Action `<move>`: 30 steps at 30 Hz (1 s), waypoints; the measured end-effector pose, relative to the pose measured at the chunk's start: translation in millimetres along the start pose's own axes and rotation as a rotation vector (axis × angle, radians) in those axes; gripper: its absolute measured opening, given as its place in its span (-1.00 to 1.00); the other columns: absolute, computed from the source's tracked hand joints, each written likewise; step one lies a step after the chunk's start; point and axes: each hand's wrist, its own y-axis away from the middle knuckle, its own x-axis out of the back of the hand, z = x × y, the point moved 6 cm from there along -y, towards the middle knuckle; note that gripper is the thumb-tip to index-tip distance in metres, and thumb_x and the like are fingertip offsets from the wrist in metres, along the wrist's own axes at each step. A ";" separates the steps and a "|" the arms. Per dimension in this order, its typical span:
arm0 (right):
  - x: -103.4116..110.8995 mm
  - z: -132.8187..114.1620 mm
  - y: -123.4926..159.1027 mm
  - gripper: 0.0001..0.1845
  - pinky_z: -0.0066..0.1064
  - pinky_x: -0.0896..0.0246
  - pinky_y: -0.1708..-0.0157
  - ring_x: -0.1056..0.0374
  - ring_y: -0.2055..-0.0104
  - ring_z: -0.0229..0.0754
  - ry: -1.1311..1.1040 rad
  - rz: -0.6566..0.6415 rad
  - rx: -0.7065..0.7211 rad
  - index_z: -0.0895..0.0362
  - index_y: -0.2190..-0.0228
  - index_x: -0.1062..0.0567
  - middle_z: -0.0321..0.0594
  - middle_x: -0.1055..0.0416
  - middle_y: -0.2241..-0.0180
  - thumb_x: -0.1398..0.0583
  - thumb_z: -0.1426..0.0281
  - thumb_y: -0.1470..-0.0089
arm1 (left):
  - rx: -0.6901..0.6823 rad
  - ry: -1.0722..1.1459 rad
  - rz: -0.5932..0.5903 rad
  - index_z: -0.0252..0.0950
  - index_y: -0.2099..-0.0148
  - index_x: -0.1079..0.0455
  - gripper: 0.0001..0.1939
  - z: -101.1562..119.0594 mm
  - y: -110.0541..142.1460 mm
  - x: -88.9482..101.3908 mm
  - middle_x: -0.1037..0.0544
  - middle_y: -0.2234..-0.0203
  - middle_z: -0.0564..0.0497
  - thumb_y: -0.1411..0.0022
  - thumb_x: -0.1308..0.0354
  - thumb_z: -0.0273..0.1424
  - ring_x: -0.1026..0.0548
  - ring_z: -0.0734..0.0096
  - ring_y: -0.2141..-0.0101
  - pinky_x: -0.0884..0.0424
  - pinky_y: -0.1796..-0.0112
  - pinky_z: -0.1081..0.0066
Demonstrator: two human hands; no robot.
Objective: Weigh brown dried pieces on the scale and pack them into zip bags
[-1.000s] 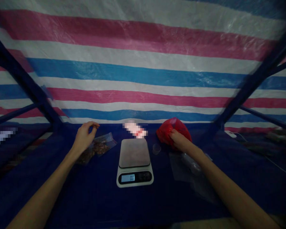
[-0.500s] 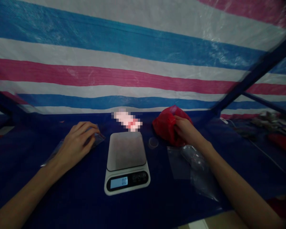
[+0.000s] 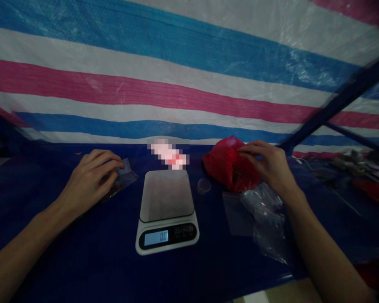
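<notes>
My left hand (image 3: 93, 174) is curled over a small clear zip bag (image 3: 130, 176) left of the scale, thumb and fingertips closed on it; something dark shows inside. At the right, my right hand (image 3: 270, 162) has its thumb and fingertips pinched at the rim of a red plastic bag (image 3: 217, 162). The bag's mouth gapes towards me, and brownish contents show dimly within. Between my hands stands a white digital scale (image 3: 167, 198), its metal plate bare and its display reading 0.0. A small clear round cup (image 3: 204, 185) sits between scale and red bag.
Several flat clear zip bags (image 3: 270, 227) lie below my right hand. Behind the scale is a pixelated pinkish item (image 3: 169, 154). A striped tarp (image 3: 177, 92) hangs behind the blue table (image 3: 107, 261). Dark frame bars (image 3: 331, 103) slant at the right, with cluttered items (image 3: 360, 164) beyond.
My right hand has drawn back from inside the red bag's mouth to its rim, and more of the opening shows. The left hand stays over its zip bag. The view has shifted slightly.
</notes>
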 end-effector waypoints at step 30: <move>-55.1 -95.0 17.0 -0.64 -0.36 -0.44 0.16 -0.52 0.16 -0.19 -0.390 -0.466 0.188 -0.02 -0.07 -0.62 -0.17 -0.54 0.12 -0.22 0.51 -0.32 | -0.015 0.045 -0.025 -0.19 0.16 -0.46 -0.75 -3.4 2.2 -10.6 -0.61 0.17 -0.06 -0.45 0.06 -0.39 -0.45 0.11 0.07 -0.36 0.11 0.09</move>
